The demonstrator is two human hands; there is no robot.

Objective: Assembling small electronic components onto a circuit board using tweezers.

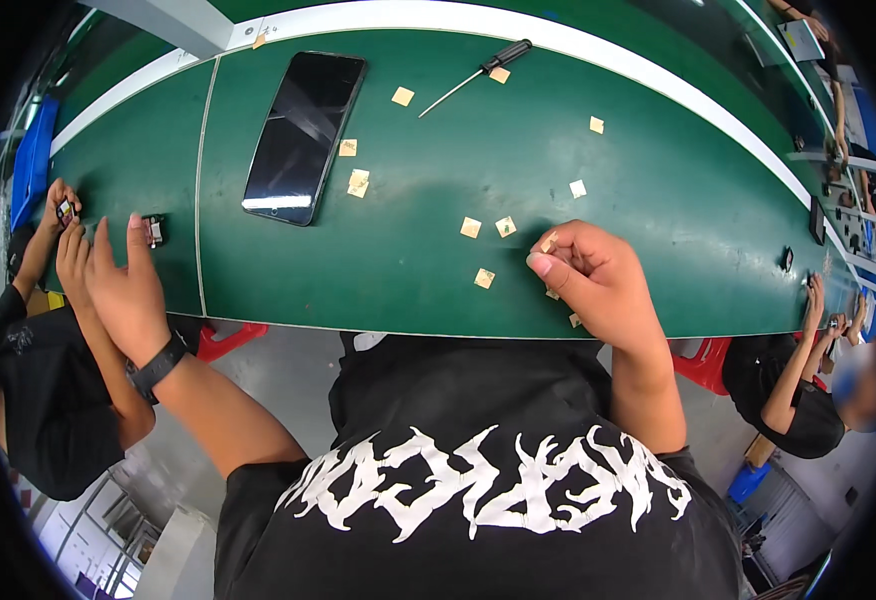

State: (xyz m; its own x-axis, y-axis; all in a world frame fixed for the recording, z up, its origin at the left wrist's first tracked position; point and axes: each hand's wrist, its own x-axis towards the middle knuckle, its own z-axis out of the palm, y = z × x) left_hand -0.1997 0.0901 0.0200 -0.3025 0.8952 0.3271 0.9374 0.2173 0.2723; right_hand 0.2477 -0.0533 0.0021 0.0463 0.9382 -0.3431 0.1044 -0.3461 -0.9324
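My right hand [603,290] is over the near part of the green table, thumb and forefinger closed on a small tan square [549,243]. Part of another tan square shows under that hand. Just left of it lie several loose squares, among them one with a dark green mark [505,226] and a plain one [484,278]. Off to the left, my left hand [123,290] is raised near the table's front edge with its fingers stretched out and a black band on the wrist. Beside its thumb is a small dark boxy part [154,230].
A large black phone [306,138] lies left of centre, with tan squares [358,183] along its right side. A screwdriver [478,75] rests at the far side. Co-workers sit at both sides, one person's hand [61,205] holding a small part. A seam [201,180] crosses the tabletop.
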